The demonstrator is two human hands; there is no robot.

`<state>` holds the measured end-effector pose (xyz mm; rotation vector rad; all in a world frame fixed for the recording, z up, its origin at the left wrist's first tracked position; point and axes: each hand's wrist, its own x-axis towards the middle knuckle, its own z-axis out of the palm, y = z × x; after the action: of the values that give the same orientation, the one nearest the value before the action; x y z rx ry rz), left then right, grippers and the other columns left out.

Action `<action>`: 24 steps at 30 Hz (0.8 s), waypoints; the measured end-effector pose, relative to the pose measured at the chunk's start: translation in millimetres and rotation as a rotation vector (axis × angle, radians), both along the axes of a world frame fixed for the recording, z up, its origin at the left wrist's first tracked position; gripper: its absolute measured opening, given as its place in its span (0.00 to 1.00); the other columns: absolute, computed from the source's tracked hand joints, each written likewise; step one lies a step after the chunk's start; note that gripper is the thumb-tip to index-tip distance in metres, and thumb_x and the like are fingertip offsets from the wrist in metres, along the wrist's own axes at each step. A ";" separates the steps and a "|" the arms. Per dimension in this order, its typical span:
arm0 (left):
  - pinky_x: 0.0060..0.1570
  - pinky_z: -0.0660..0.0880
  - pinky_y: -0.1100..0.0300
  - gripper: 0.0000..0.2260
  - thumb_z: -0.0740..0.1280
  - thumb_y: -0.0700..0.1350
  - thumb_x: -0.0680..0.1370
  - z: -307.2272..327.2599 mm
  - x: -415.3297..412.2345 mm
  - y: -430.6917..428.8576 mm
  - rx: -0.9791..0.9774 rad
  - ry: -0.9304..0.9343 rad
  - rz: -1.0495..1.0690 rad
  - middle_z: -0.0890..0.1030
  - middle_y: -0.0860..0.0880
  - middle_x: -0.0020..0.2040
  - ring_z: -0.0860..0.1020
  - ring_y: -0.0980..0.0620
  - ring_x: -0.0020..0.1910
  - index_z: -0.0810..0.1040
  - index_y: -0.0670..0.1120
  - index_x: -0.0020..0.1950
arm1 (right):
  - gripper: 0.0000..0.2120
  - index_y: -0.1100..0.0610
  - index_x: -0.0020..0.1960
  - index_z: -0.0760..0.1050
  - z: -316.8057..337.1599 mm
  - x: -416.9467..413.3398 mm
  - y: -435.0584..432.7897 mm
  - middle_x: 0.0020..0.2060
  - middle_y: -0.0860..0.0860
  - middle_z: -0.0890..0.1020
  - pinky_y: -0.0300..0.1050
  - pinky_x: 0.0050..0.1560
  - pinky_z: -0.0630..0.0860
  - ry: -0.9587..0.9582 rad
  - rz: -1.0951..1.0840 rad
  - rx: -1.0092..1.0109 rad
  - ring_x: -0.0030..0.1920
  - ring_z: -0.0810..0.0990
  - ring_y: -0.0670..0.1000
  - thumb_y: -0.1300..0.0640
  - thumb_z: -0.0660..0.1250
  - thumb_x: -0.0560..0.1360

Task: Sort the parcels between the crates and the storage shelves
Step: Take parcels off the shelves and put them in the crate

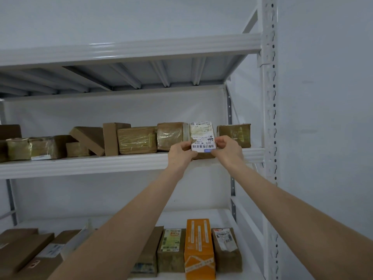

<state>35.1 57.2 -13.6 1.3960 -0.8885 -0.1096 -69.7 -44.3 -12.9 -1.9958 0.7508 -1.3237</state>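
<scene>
A brown parcel with a white shipping label (202, 136) stands at the front edge of the middle shelf (80, 165), label facing me. My left hand (181, 151) grips its lower left corner and my right hand (229, 149) pinches its lower right corner. It sits in a gap between a tape-wrapped brown parcel (171, 136) on its left and another brown parcel (235, 135) on its right. Both arms reach up from below.
Several more brown parcels (137, 140) line the middle shelf to the left. On the lower shelf stand an orange box (198, 249), labelled brown parcels (171, 249) and flat cartons (24, 251). A white perforated upright (269, 118) bounds the rack on the right.
</scene>
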 end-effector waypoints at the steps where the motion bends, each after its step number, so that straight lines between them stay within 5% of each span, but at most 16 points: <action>1: 0.57 0.77 0.53 0.17 0.69 0.32 0.72 -3.1 -1.9 2.8 -0.031 -0.002 -0.003 0.83 0.45 0.54 0.80 0.50 0.51 0.79 0.40 0.60 | 0.15 0.49 0.55 0.75 -2.3 -1.7 3.0 0.54 0.46 0.82 0.37 0.42 0.71 -0.026 0.006 -0.010 0.49 0.77 0.44 0.58 0.73 0.71; 6: 0.58 0.77 0.56 0.19 0.69 0.33 0.72 -14.0 -6.2 10.9 -0.122 -0.031 0.008 0.83 0.49 0.54 0.81 0.55 0.53 0.79 0.45 0.61 | 0.21 0.51 0.62 0.72 -11.8 -5.0 13.5 0.55 0.46 0.81 0.33 0.38 0.69 -0.090 0.028 -0.051 0.47 0.78 0.45 0.60 0.73 0.71; 11: 0.55 0.77 0.60 0.18 0.69 0.33 0.72 -18.0 -6.8 17.4 -0.162 -0.076 0.005 0.84 0.53 0.51 0.81 0.58 0.51 0.81 0.49 0.58 | 0.25 0.54 0.67 0.69 -15.5 -8.5 20.2 0.58 0.50 0.80 0.48 0.52 0.78 -0.097 0.056 -0.058 0.48 0.81 0.49 0.63 0.72 0.72; 17: 0.49 0.76 0.68 0.17 0.69 0.33 0.73 -18.5 -6.0 17.9 -0.185 -0.115 0.020 0.83 0.54 0.51 0.81 0.62 0.48 0.80 0.48 0.60 | 0.24 0.54 0.66 0.70 -14.2 -8.8 20.4 0.59 0.50 0.80 0.42 0.48 0.76 -0.094 0.035 -0.128 0.45 0.79 0.45 0.61 0.72 0.73; 24: 0.58 0.75 0.60 0.18 0.64 0.33 0.75 1.8 -4.0 6.7 -0.094 -0.171 0.053 0.82 0.50 0.57 0.80 0.54 0.56 0.78 0.45 0.64 | 0.15 0.54 0.61 0.74 9.9 0.1 12.9 0.59 0.51 0.78 0.45 0.52 0.76 0.088 -0.082 -0.274 0.53 0.78 0.51 0.60 0.67 0.75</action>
<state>31.1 63.9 -11.8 1.3546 -0.9845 0.0924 -69.5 -31.5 -3.0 -2.2724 0.7312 -1.4595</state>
